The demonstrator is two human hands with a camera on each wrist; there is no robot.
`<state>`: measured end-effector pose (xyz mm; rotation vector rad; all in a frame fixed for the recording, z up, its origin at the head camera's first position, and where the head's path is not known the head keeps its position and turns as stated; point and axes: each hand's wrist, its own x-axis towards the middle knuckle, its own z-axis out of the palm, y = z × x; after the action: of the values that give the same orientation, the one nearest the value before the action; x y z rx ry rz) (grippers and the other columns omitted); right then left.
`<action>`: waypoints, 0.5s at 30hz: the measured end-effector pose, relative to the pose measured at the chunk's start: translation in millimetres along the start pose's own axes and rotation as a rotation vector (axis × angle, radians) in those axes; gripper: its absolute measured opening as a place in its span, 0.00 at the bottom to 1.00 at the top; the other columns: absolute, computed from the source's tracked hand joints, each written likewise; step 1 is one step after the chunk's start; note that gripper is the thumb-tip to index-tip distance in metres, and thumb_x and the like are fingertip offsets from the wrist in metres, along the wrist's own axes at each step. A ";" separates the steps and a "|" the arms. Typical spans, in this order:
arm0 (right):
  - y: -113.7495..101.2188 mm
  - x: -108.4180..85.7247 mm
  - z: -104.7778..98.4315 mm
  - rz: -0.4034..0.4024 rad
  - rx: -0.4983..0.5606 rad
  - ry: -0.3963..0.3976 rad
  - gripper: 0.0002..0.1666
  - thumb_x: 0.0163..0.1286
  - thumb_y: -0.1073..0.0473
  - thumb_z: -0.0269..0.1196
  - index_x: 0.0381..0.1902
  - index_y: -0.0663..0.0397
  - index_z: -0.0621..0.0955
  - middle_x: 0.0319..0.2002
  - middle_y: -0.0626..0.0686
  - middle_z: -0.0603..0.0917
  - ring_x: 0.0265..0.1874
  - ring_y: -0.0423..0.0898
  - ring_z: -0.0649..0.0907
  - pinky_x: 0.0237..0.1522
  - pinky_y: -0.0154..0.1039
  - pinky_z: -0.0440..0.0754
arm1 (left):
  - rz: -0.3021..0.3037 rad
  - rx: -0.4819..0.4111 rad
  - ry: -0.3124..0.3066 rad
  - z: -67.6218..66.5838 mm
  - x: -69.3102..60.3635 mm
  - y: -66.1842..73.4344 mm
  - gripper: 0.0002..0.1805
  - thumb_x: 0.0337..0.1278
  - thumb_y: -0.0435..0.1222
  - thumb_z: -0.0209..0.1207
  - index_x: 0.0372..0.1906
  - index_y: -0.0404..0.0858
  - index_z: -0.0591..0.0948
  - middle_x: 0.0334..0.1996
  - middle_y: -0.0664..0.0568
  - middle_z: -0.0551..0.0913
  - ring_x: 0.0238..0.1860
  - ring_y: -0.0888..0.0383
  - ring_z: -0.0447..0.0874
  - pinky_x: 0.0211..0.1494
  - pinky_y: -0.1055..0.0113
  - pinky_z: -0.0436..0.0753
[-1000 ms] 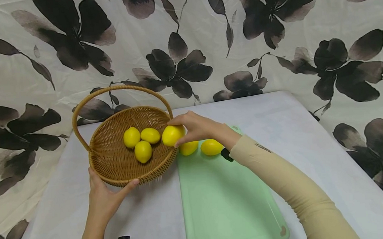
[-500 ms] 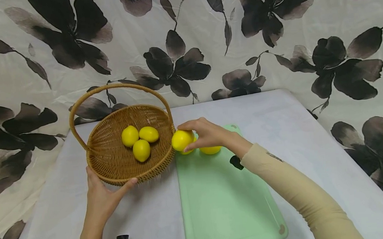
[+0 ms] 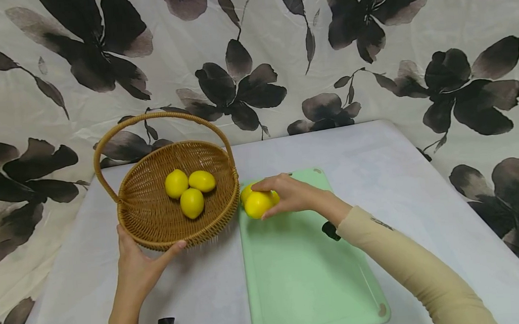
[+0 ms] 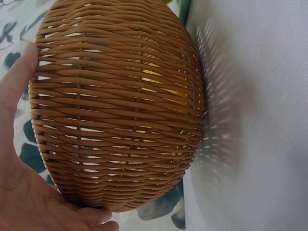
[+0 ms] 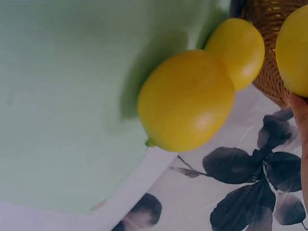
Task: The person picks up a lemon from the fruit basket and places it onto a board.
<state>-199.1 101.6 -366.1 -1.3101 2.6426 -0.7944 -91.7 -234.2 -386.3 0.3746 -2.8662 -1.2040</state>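
Observation:
A brown wicker basket (image 3: pixel 145 189) with an arched handle stands tilted on the left, holding three yellow lemons (image 3: pixel 192 203). My left hand (image 3: pixel 139 273) grips its near side, thumb and fingers spread around the rim; the left wrist view shows the woven wall (image 4: pixel 115 106) close up. To the right of the basket, my right hand (image 3: pixel 294 194) pinches another lemon (image 3: pixel 257 205) above the far end of a light green cutting board (image 3: pixel 311 273). Two further lemons (image 5: pixel 186 101) lie on that board, mostly hidden by the hand and held lemon in the head view.
A white cloth (image 3: pixel 205 294) covers the table under basket and board. Behind it hangs a white curtain (image 3: pixel 309 94) with dark flowers. The basket handle (image 3: pixel 163 115) arches up above the basket opening.
My right hand, with the lemon in it, has moved from over the basket's right rim rightward and toward me, over the board. The left hand and basket have hardly moved.

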 end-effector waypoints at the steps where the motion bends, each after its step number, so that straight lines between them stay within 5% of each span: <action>1: 0.3 -1.6 2.4 0.000 -0.005 -0.014 0.39 0.53 0.51 0.74 0.59 0.65 0.76 0.58 0.59 0.81 0.60 0.53 0.79 0.64 0.45 0.75 | 0.000 0.001 0.002 0.0 0.1 0.1 0.76 0.43 0.56 0.70 0.70 0.43 0.16 0.75 0.40 0.23 0.75 0.30 0.34 0.69 0.30 0.51; 15: 0.2 -14.0 28.2 0.025 -0.021 -0.160 0.40 0.54 0.49 0.74 0.60 0.65 0.76 0.58 0.56 0.81 0.60 0.50 0.78 0.64 0.44 0.75 | 0.014 -0.019 0.020 1.5 0.6 0.5 0.76 0.42 0.55 0.72 0.71 0.45 0.17 0.76 0.40 0.25 0.75 0.31 0.36 0.69 0.31 0.51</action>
<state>-182.1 100.7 -392.5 -1.2848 2.5436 -0.6309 -92.6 -233.0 -387.0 0.3639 -2.8336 -1.2174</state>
